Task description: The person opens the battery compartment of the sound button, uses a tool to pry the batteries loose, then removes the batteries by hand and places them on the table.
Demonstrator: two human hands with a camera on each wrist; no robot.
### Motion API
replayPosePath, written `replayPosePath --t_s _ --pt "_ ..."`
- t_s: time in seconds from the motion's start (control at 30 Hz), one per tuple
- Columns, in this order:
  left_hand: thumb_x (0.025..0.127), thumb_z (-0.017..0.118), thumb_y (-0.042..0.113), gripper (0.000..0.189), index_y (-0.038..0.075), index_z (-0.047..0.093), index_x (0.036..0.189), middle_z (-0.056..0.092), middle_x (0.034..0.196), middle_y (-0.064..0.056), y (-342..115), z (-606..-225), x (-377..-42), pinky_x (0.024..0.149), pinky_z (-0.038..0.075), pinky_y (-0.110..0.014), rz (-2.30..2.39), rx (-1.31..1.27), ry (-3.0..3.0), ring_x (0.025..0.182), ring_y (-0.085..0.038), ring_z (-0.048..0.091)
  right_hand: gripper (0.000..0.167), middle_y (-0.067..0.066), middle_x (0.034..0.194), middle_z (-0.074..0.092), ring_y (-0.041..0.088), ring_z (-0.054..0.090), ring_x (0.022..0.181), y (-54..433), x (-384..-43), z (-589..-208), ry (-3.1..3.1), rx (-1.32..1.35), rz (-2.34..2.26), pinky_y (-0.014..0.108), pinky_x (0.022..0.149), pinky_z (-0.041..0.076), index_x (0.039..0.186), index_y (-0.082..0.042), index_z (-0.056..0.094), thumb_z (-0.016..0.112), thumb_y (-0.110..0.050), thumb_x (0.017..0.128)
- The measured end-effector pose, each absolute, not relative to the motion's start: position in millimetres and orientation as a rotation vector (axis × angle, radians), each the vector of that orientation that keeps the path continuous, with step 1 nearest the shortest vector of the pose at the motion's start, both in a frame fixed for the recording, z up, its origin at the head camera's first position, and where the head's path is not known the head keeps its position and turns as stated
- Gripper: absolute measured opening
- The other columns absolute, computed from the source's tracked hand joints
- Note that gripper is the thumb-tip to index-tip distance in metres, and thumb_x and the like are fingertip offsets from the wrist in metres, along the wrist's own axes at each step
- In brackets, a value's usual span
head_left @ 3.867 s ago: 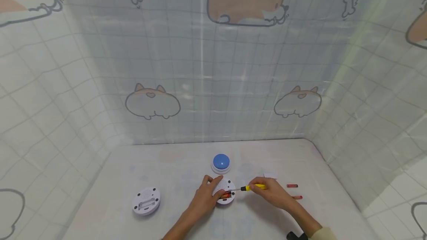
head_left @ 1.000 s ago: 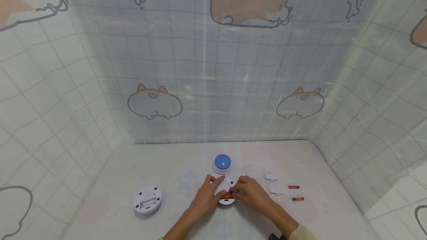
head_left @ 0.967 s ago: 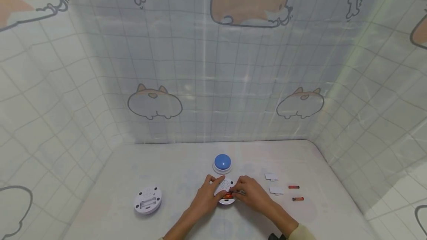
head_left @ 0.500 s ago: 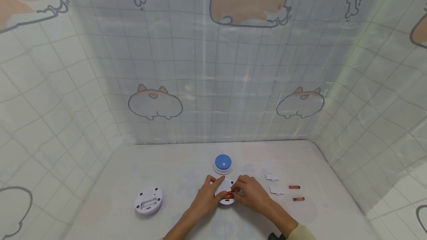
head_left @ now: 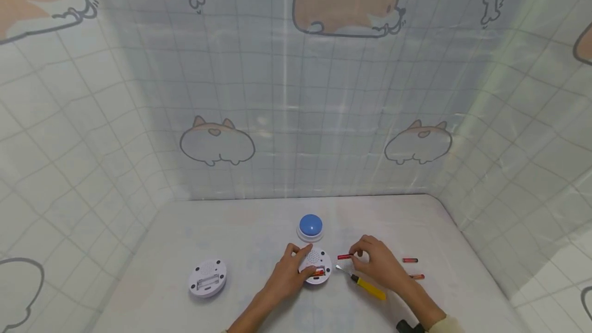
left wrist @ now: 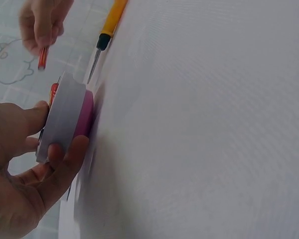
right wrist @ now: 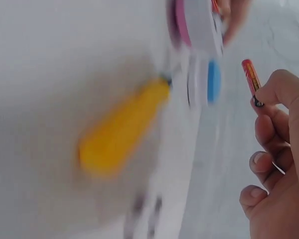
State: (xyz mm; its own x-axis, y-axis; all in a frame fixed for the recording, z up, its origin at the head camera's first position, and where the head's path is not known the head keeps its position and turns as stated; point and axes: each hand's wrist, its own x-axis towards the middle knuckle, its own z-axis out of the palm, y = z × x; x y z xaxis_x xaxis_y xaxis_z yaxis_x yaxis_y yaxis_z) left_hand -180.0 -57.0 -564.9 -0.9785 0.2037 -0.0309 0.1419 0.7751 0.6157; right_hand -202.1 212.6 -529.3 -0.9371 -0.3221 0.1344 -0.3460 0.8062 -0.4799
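My left hand (head_left: 285,274) grips the rim of a white round push-button device (head_left: 320,258), turned underside up, its pink side (left wrist: 84,115) facing the table. A red battery (head_left: 319,273) sits in its compartment, with my left thumb by it; the other slot there looks vacant. To the right, my right hand (head_left: 380,262) pinches a second red battery (head_left: 344,257) by one end between thumb and fingertip, clear of the device. Between the hands lies a yellow-handled screwdriver (head_left: 370,288), its metal tip toward the device.
A blue-topped button (head_left: 311,225) stands behind the device. Another upturned white device (head_left: 208,278), its battery compartment uncovered, lies at the left. Two red batteries (head_left: 410,260) lie right of my right hand. A black object (head_left: 408,327) shows at the front edge.
The right hand used the screwdriver at the compartment, then its fingers worked there. Now it has drawn one battery out and moved right. The left hand keeps its hold.
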Motion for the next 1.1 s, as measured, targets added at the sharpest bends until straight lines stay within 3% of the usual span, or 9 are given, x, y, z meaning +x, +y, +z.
replayPosePath --t_s 0.2,0.53,1.1 --pt "0.093 0.068 0.047 0.064 0.027 0.048 0.15 0.045 0.122 -0.002 -59 -564 -180 0.072 0.045 -0.029 0.969 0.304 2.886 0.087 -0.014 0.051 0.015 -0.012 0.084 0.053 0.019 0.053 0.081 262 -215 -524 -2.858 0.508 0.893 0.027 0.067 0.041 0.095 -0.027 0.072 0.077 -0.015 0.087" --pt "0.093 0.068 0.048 0.064 0.025 0.048 0.151 0.045 0.121 -0.002 -62 -565 -180 0.072 0.044 -0.029 0.988 0.336 2.886 0.087 -0.014 0.051 0.008 -0.003 0.089 0.058 0.016 0.049 0.08 329 -238 -539 -2.939 0.365 0.947 0.029 0.065 0.041 0.101 -0.017 0.072 0.071 -0.017 0.093" --pt "0.093 0.07 0.045 0.064 0.027 0.049 0.15 0.045 0.12 -0.002 -58 -563 -179 0.072 0.045 -0.028 0.966 0.307 2.885 0.089 -0.014 0.051 0.013 0.003 0.093 0.06 0.021 0.052 0.083 367 -263 -558 -3.154 0.186 0.896 0.033 0.068 0.047 0.102 -0.008 0.073 0.07 -0.015 0.092"
